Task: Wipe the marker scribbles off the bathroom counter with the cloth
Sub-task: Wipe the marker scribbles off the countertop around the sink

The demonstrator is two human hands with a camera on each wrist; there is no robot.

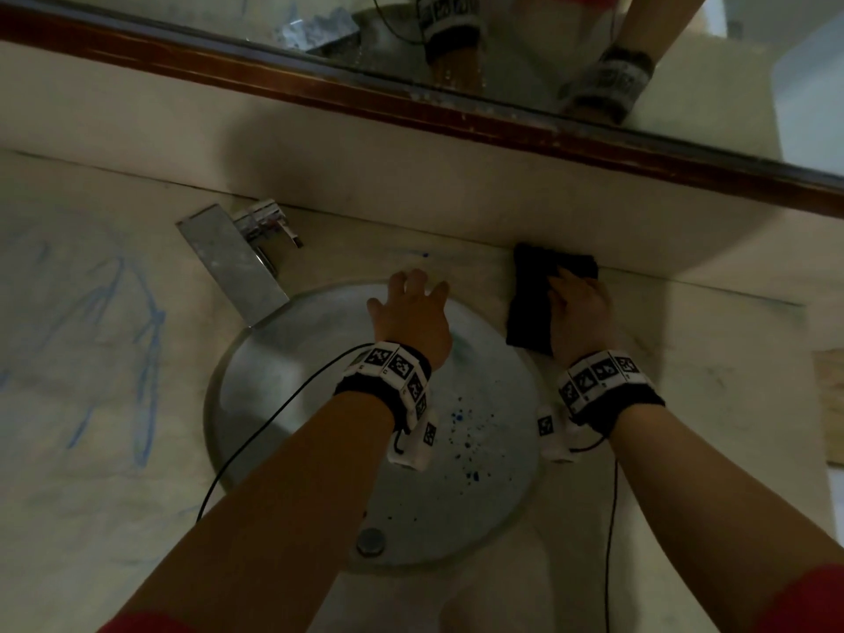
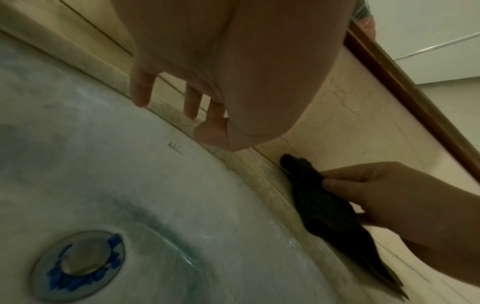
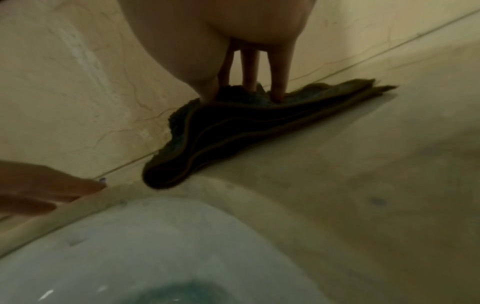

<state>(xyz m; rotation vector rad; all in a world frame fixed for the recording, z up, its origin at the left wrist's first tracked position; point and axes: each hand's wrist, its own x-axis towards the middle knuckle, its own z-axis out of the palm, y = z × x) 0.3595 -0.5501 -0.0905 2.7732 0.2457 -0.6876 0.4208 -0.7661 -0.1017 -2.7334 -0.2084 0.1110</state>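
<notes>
A dark folded cloth (image 1: pixel 530 303) (image 2: pixel 319 205) (image 3: pixel 233 127) lies on the beige counter (image 1: pixel 708 381) against the back wall, right of the sink. My right hand (image 1: pixel 566 283) (image 3: pixel 246 90) holds it, fingertips and thumb dug into its bunched top. My left hand (image 1: pixel 411 290) (image 2: pixel 182 115) rests with spread, straight fingers on the sink's back rim and holds nothing. Blue marker scribbles (image 1: pixel 118 322) cover the counter left of the sink. A small blue dot (image 1: pixel 425 255) sits just beyond my left fingertips.
The round sink (image 1: pixel 214 404) has blue specks (image 1: pixel 466 431) inside and a metal drain plug (image 1: pixel 371 541) (image 2: pixel 83 261). A flat chrome faucet (image 1: pixel 237 262) stands at its back left. A wood-framed mirror (image 1: pixel 411 102) runs above the backsplash. A pale board (image 1: pixel 829 404) lies at the right edge.
</notes>
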